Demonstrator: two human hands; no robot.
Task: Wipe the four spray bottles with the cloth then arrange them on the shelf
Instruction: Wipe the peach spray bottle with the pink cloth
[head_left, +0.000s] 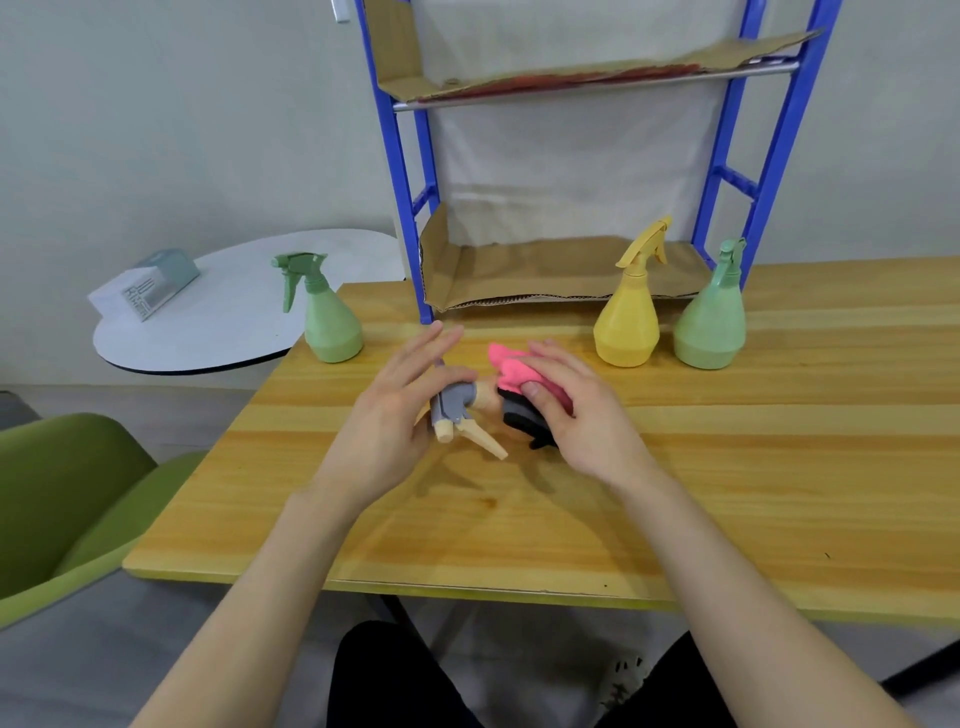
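Observation:
A beige spray bottle with a grey trigger head (460, 410) lies sideways above the wooden table (727, 493), held at its head by my left hand (395, 410). My right hand (576, 410) presses a pink and black cloth (511, 376) around the bottle's body, which is hidden under it. One green spray bottle (327, 322) stands at the table's left corner. A yellow spray bottle (631, 312) and a second green spray bottle (714, 317) stand upright side by side at the right, in front of the blue shelf (410, 218).
The shelf's two levels are lined with cardboard (545, 270) and hold nothing. A round white side table (228, 312) with a tissue pack (148, 283) stands at the left. A green chair (67, 493) is at the lower left.

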